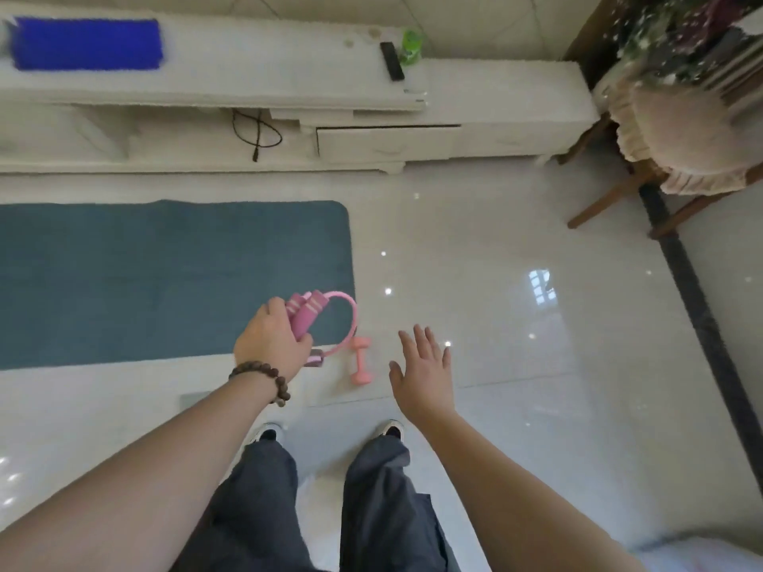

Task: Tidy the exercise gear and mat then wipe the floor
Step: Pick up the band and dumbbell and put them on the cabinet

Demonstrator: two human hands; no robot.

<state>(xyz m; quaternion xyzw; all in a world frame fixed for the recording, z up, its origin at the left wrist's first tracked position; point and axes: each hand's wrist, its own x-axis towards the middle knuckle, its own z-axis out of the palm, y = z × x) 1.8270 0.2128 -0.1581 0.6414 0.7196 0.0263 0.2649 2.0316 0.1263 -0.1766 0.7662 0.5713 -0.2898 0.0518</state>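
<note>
My left hand (pixel 270 342) is closed around the pink handles of a jump rope (pixel 307 313), whose pink cord loops out to the right above the floor. A small pink dumbbell (pixel 361 361) lies on the glossy tile floor just right of that hand. My right hand (pixel 423 369) hovers open, fingers spread, to the right of the dumbbell and holds nothing. A teal exercise mat (pixel 165 278) lies flat on the floor at the left, its near right corner under the rope.
A white low cabinet (pixel 495 117) runs along the far wall with a blue object (pixel 86 43), a black remote (pixel 392 61) and a green bottle (pixel 411 45) on top. A wooden chair with a cushion (pixel 681 146) stands at the far right. My feet are below the hands.
</note>
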